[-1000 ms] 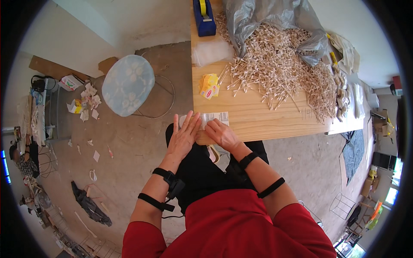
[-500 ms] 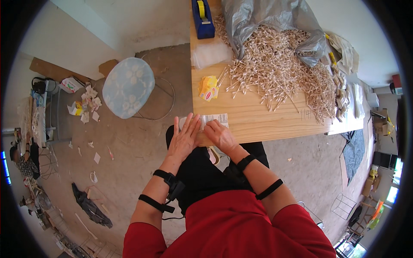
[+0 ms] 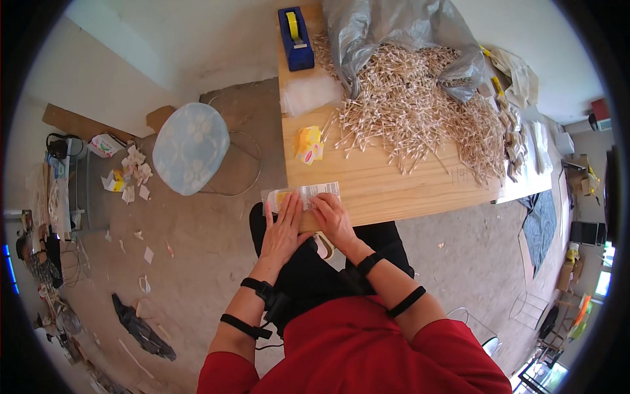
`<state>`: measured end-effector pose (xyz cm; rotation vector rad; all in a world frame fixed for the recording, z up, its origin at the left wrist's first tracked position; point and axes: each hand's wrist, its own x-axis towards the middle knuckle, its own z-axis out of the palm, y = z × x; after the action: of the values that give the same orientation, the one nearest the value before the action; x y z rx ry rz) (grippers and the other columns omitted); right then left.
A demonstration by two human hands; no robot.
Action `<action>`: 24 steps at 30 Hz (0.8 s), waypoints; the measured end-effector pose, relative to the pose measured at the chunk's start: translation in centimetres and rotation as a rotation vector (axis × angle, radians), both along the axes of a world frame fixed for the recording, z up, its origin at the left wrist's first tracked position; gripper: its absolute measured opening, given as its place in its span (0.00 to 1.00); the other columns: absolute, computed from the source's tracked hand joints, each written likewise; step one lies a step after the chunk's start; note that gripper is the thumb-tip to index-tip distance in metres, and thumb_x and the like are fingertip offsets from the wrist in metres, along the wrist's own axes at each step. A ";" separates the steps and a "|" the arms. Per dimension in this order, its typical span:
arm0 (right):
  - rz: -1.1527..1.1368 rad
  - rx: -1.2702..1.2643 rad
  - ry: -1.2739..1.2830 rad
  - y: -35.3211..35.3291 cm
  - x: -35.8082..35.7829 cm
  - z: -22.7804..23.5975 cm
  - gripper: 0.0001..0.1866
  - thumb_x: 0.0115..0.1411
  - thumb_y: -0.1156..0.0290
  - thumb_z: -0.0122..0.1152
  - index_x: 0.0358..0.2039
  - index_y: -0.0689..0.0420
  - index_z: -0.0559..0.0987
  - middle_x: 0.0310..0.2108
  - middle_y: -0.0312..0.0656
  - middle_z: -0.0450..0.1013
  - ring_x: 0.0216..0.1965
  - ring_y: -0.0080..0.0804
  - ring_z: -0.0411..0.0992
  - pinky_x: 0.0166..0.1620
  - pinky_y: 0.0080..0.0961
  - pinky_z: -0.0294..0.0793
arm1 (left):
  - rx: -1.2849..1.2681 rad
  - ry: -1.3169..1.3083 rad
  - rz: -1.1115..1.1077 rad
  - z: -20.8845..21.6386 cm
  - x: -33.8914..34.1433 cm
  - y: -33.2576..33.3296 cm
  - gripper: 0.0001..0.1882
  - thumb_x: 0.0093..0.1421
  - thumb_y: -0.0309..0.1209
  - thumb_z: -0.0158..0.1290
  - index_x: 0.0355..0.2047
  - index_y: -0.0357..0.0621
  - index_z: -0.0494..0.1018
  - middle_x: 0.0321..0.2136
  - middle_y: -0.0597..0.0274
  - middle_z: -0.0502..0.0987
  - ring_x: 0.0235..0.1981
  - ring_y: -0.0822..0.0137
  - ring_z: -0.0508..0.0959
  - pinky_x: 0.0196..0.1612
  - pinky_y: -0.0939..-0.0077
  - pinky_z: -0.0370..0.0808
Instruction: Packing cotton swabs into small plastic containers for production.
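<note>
A flat clear plastic packet [image 3: 332, 189] with a printed insert lies at the near left corner of the wooden table [image 3: 380, 197]. My left hand [image 3: 282, 236] rests on its left part, fingers stretched out and pressing flat. Bent fingers of my right hand [image 3: 336, 226] close on the packet's lower edge, right of the left hand; the fingertips are partly hidden. Beyond the packet lie several small yellow printed cards [image 3: 308, 145]. A big heap of loose cotton swabs [image 3: 400, 105] spreads across the table to the right.
A grey plastic bag [image 3: 400, 29] lies behind the swabs. Clear plastic sleeves [image 3: 311, 96] and a blue tape dispenser [image 3: 299, 52] sit along the left edge. Filled packets [image 3: 515, 134] line the far right. A light-blue stool [image 3: 191, 148] stands left of the table.
The packet sits a little lower in the picture, and more of its left end shows. My left hand's fingers have drawn closer together. The whole view has shifted slightly.
</note>
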<state>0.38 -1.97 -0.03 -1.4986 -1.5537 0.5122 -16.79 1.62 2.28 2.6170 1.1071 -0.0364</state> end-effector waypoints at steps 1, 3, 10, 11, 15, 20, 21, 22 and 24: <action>-0.024 -0.001 -0.007 -0.1 -0.2 -0.1 0.13 0.57 0.80 0.61 0.43 0.63 0.77 0.42 0.51 0.71 0.45 0.52 0.71 0.47 0.39 0.74 | 0.020 0.025 0.006 0.1 0.0 0.0 0.50 0.55 0.50 0.60 0.69 0.37 0.51 0.72 0.55 0.46 0.74 0.61 0.45 0.70 0.37 0.39; -0.033 0.002 -0.005 -0.2 -0.3 -0.3 0.13 0.56 0.80 0.61 0.43 0.62 0.77 0.42 0.50 0.71 0.45 0.52 0.71 0.48 0.40 0.74 | 0.043 0.050 0.010 0.4 0.1 0.0 0.50 0.55 0.52 0.58 0.69 0.38 0.51 0.72 0.56 0.47 0.74 0.61 0.44 0.71 0.37 0.40; 0.015 -0.067 -0.101 0.8 -0.2 -0.1 0.21 0.53 0.74 0.65 0.48 0.59 0.74 0.45 0.48 0.71 0.47 0.50 0.71 0.48 0.40 0.75 | -0.034 0.050 0.013 1.5 0.6 -0.1 0.53 0.52 0.41 0.65 0.70 0.35 0.47 0.73 0.52 0.43 0.74 0.58 0.43 0.71 0.37 0.36; 0.012 -0.065 -0.102 1.0 0.0 0.1 0.21 0.53 0.74 0.65 0.48 0.59 0.74 0.45 0.48 0.71 0.47 0.50 0.71 0.48 0.40 0.75 | -0.030 0.067 0.009 1.5 0.7 -0.1 0.52 0.52 0.38 0.65 0.70 0.35 0.47 0.73 0.51 0.43 0.74 0.57 0.43 0.71 0.37 0.36; 0.046 -0.157 -0.124 1.2 -0.1 1.0 0.22 0.53 0.73 0.66 0.49 0.58 0.74 0.45 0.46 0.71 0.47 0.49 0.72 0.47 0.40 0.75 | 0.054 0.065 -0.020 0.0 0.0 -0.1 0.51 0.51 0.35 0.64 0.70 0.34 0.47 0.73 0.50 0.43 0.74 0.57 0.44 0.71 0.37 0.37; 0.016 -0.184 -0.062 1.5 0.0 1.2 0.22 0.51 0.73 0.68 0.47 0.58 0.74 0.44 0.46 0.72 0.44 0.49 0.74 0.43 0.40 0.77 | 0.082 0.052 -0.012 -0.5 0.1 0.0 0.51 0.50 0.31 0.63 0.69 0.34 0.48 0.72 0.50 0.46 0.73 0.55 0.47 0.70 0.35 0.39; -0.004 -0.211 -0.018 1.7 0.0 1.1 0.22 0.50 0.74 0.68 0.46 0.58 0.75 0.43 0.46 0.73 0.43 0.49 0.75 0.42 0.40 0.77 | 0.081 0.052 -0.015 -0.5 0.2 0.1 0.51 0.50 0.31 0.63 0.69 0.34 0.48 0.72 0.50 0.46 0.73 0.55 0.47 0.70 0.35 0.39; -0.024 -0.238 0.026 1.8 0.0 1.0 0.22 0.49 0.75 0.69 0.46 0.58 0.75 0.42 0.46 0.74 0.41 0.48 0.76 0.42 0.40 0.77 | 0.081 0.044 -0.018 -0.4 0.2 0.2 0.50 0.49 0.31 0.63 0.69 0.34 0.48 0.72 0.50 0.46 0.73 0.55 0.47 0.70 0.35 0.39; -0.046 -0.283 0.067 2.0 -0.1 1.0 0.22 0.49 0.75 0.70 0.45 0.58 0.75 0.42 0.46 0.74 0.41 0.48 0.76 0.41 0.39 0.77 | 0.082 0.036 -0.021 -0.3 0.3 0.2 0.50 0.49 0.30 0.63 0.69 0.34 0.49 0.72 0.50 0.46 0.73 0.55 0.48 0.70 0.35 0.40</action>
<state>0.33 0.06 0.98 -1.7062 -1.4356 0.7736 -16.53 1.87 2.00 2.7105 1.1161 -0.0438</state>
